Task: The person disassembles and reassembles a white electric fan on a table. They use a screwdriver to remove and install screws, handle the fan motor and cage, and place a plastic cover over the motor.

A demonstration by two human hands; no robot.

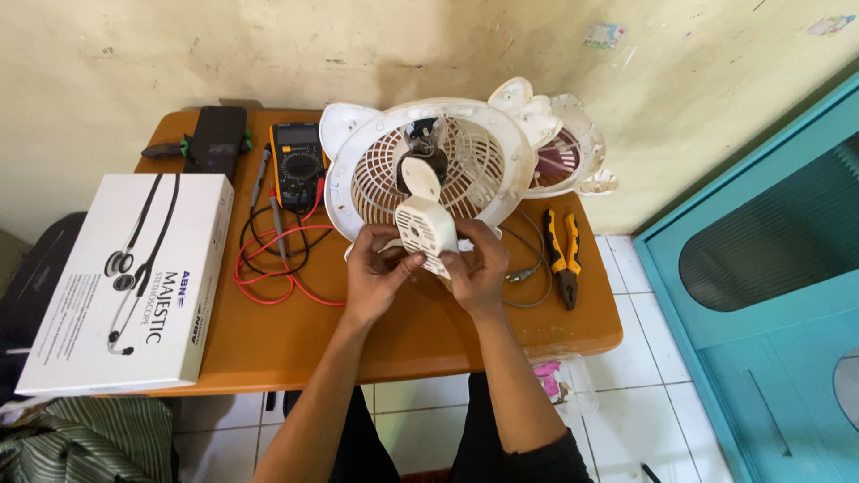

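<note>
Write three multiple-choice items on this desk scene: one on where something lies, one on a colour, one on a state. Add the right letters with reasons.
1. Where do the pliers lie?
A. On the white box
B. On the table, right of the fan
C. On the floor

2. What colour are the multimeter's coiled leads?
A. Red and black
B. Green and white
C. All blue

3. How is the white vented motor cover held?
A. By no hand
B. By the left hand only
C. By both hands

Key:
1 B: the pliers rest on the table beside the fan grille.
2 A: red and black leads loop below the multimeter.
3 C: the left hand and right hand both grip the motor cover.
</note>
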